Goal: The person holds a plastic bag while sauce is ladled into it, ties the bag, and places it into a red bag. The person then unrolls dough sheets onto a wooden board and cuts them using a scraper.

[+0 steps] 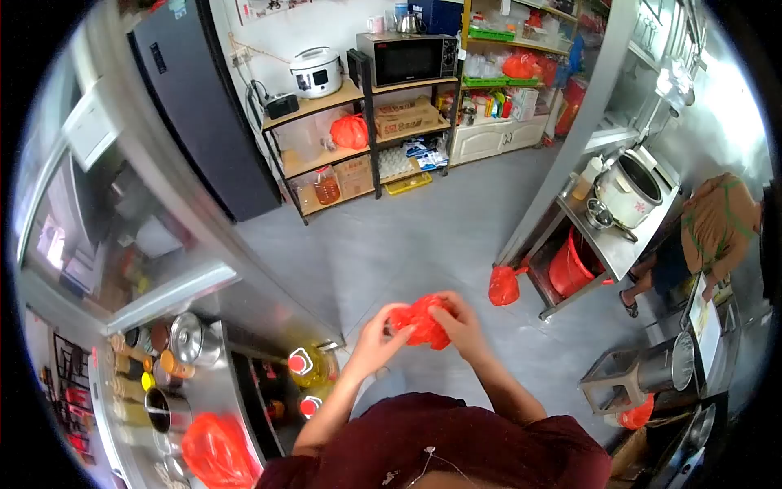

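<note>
A crumpled red plastic bag [423, 321] is held in front of my chest, over the grey floor. My left hand [378, 336] grips its left side, with the thumb over the plastic. On the right side of the same bag, my right hand [458, 324] is closed with thumb and fingers on it. Whether anything is inside the bag cannot be seen. Another red bag [218, 450] lies on the metal counter at the lower left, and a tied red bag [504, 285] rests on the floor by the doorway post.
Shelves [326, 156] with a rice cooker and microwave stand ahead. Oil bottles [311, 367] are near my left arm. To the right are a steel table [623, 240], a red bucket [570, 265], a stool [612, 381] and another person [717, 224].
</note>
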Motion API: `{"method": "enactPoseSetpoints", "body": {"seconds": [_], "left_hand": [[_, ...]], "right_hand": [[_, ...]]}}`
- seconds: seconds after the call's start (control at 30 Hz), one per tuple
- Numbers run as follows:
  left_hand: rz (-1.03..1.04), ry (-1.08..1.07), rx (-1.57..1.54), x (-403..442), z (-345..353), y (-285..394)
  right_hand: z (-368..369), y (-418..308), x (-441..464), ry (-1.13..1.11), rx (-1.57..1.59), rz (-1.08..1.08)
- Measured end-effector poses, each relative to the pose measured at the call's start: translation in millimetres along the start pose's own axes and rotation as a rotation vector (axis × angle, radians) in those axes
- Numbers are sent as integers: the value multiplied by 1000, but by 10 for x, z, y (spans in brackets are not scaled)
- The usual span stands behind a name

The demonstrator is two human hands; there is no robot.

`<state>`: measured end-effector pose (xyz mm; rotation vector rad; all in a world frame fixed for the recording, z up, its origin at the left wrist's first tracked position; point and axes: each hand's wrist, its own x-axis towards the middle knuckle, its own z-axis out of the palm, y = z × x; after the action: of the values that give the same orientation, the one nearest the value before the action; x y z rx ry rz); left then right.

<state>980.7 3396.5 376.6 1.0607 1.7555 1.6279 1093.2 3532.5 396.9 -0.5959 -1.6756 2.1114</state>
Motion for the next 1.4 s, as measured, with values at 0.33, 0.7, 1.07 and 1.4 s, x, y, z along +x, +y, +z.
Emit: {"method": "enactPoseSetpoints", "body": {"seconds": [0.33,0.7,1.07,1.4], "left_hand": [[106,-445,136,2543,380,-110],[44,-308,42,5239,859,-647],[34,-306,169,7849,1183,-1467],[-73,-1005,48,9424,2234,-1431]], "right_hand": [[-986,-187,1620,539,-134,-265],[-2545,-712,3839,196,-400,-284],[-3397,-789,6180,481,-752,-303],[-4178,-919,6734,1041,-1034,-190]]}}
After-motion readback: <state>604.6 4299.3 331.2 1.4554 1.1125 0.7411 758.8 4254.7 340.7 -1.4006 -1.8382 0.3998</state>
